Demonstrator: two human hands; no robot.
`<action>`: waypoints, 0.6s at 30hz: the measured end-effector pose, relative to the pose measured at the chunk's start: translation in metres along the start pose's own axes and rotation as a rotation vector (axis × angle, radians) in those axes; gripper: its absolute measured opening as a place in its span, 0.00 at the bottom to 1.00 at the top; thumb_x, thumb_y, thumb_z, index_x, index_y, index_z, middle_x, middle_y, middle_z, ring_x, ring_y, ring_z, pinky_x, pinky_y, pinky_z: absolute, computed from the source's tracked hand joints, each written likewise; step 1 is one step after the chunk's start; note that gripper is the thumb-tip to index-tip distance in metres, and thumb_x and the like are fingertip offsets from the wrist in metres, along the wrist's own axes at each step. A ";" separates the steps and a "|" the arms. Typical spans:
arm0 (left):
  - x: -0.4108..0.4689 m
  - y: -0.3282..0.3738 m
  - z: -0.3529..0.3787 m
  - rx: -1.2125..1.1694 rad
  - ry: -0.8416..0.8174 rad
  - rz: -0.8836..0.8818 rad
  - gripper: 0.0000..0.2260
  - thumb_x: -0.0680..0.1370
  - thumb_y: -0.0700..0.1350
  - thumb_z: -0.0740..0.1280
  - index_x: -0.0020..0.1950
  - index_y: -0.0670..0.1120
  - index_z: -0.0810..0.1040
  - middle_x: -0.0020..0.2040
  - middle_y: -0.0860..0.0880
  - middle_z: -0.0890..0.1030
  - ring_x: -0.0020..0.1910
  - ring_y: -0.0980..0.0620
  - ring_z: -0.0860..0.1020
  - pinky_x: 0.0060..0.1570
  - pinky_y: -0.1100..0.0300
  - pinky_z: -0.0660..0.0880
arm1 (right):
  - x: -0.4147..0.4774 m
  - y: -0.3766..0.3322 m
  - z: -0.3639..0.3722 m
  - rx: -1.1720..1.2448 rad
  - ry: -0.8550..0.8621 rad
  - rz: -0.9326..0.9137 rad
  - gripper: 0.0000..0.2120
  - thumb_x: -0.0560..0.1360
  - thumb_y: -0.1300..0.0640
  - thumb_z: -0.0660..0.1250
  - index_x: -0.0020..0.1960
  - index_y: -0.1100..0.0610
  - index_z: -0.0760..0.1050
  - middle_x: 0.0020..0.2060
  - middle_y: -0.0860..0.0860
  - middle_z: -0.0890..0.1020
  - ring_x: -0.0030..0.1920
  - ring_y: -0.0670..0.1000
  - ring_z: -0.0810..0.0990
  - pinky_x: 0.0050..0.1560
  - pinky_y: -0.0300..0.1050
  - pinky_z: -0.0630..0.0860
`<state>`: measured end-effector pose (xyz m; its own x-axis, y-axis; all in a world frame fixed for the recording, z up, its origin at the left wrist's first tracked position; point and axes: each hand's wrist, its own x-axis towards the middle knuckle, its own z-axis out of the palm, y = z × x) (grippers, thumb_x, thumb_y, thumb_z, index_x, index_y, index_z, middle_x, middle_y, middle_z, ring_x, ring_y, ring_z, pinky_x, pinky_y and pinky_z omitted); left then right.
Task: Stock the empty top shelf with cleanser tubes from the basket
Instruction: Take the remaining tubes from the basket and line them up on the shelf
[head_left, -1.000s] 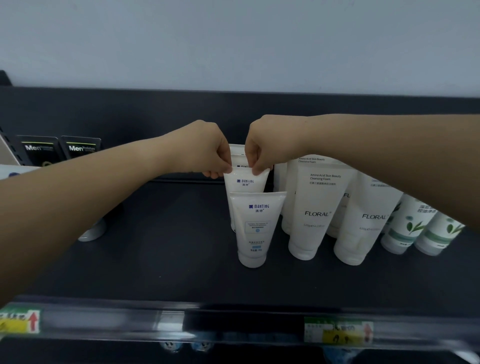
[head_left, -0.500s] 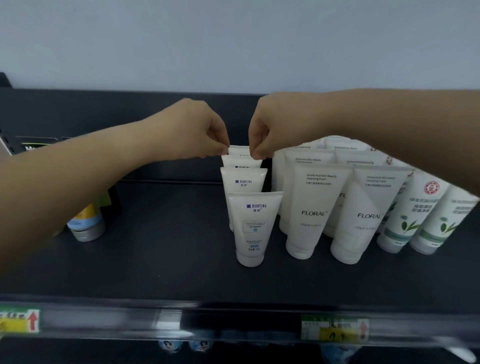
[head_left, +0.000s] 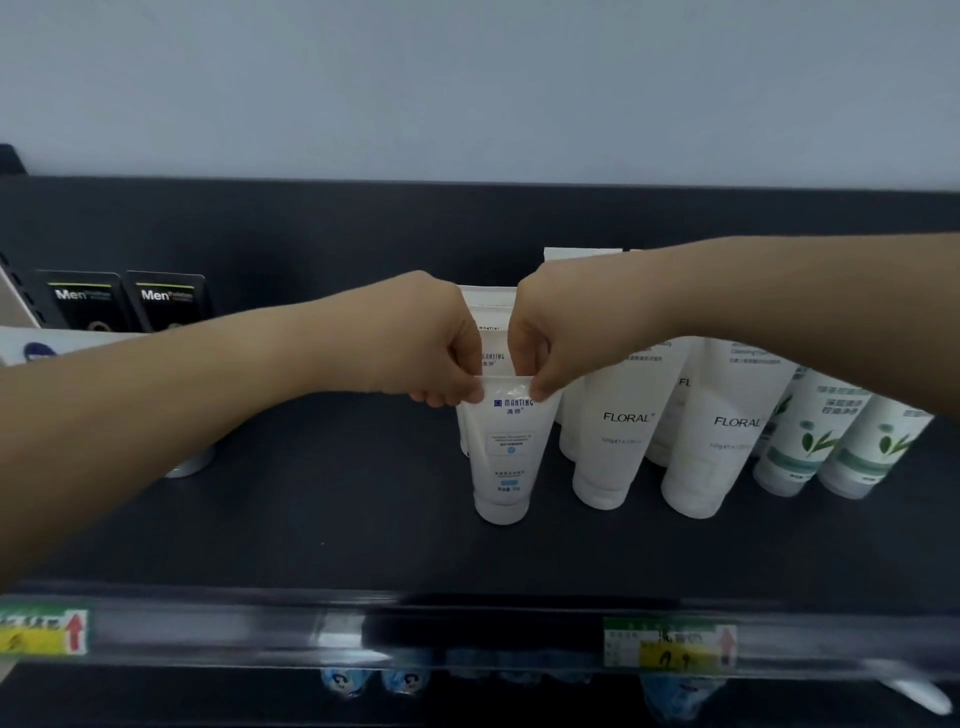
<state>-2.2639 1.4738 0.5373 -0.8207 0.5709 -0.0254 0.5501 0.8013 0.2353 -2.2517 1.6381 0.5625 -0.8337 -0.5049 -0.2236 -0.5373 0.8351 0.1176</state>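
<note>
A row of white Manting cleanser tubes stands cap-down on the dark top shelf (head_left: 291, 519), one behind another. My left hand (head_left: 431, 343) and my right hand (head_left: 545, 338) pinch the two upper corners of the front Manting tube (head_left: 506, 457). The tubes behind it (head_left: 493, 322) show only their flat tops between my hands. The basket is out of view.
White Floral tubes (head_left: 618, 431) and green-leaf tubes (head_left: 810, 436) stand to the right. Black Men boxes (head_left: 166, 301) and a silver-based item (head_left: 189, 462) sit at the left. A price rail with yellow tags (head_left: 670, 649) runs along the shelf's front edge.
Both hands came forward and down from the rearmost tube's top to the front tube's top corners. The view tilted, so the shelf sits lower in frame.
</note>
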 end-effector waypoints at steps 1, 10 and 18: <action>0.000 0.000 0.001 -0.010 0.005 -0.008 0.05 0.74 0.49 0.71 0.41 0.50 0.84 0.32 0.55 0.84 0.30 0.62 0.81 0.37 0.73 0.77 | 0.001 0.000 0.001 -0.011 0.009 -0.002 0.08 0.74 0.49 0.70 0.50 0.51 0.81 0.33 0.36 0.74 0.35 0.38 0.74 0.34 0.27 0.67; 0.002 -0.007 -0.001 -0.102 0.016 -0.024 0.04 0.75 0.45 0.70 0.43 0.47 0.85 0.34 0.53 0.84 0.32 0.61 0.82 0.38 0.70 0.79 | 0.006 0.002 0.004 0.019 0.067 -0.007 0.07 0.74 0.50 0.69 0.48 0.52 0.81 0.44 0.47 0.83 0.40 0.44 0.79 0.37 0.29 0.70; 0.007 -0.013 -0.003 -0.110 0.030 -0.048 0.04 0.75 0.45 0.70 0.45 0.47 0.85 0.34 0.54 0.84 0.32 0.62 0.82 0.38 0.72 0.78 | 0.014 0.002 0.005 0.006 0.101 0.000 0.06 0.75 0.50 0.68 0.46 0.53 0.79 0.37 0.45 0.79 0.34 0.41 0.74 0.36 0.28 0.67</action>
<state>-2.2771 1.4665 0.5368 -0.8508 0.5254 -0.0108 0.4911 0.8021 0.3397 -2.2638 1.6334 0.5545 -0.8425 -0.5240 -0.1253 -0.5368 0.8363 0.1118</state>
